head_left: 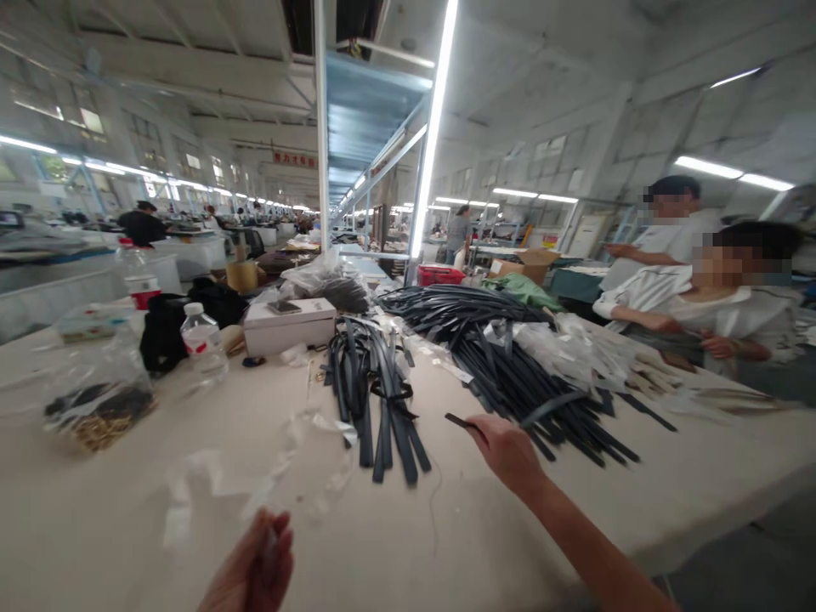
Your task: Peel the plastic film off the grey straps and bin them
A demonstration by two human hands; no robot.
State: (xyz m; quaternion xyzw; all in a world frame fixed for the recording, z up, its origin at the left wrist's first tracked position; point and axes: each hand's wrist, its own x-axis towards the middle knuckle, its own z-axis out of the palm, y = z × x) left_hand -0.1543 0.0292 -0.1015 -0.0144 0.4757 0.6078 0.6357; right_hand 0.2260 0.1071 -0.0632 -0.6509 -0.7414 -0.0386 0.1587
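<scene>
My right hand (510, 452) pinches one dark strap (457, 421), its short end poking out to the left of the fingers. Beside that hand lies a large heap of dark flat straps (510, 382), fanned over the table. A smaller bundle of dark straps (376, 399) sits left of it, with a band round it. Low in the view, my left hand (255, 557) is closed with curled fingers. Something pale shows between them, too blurred to name. Thin clear plastic scraps (191, 493) lie on the table near that hand.
On the pale table (357, 544) stand a white box (290, 327) with a phone on top, a plastic bottle (204, 344) and a clear bag (102, 408) of small metal pieces. Plastic wrapping (574, 348) covers part of the heap. Two people (720, 306) are at the right.
</scene>
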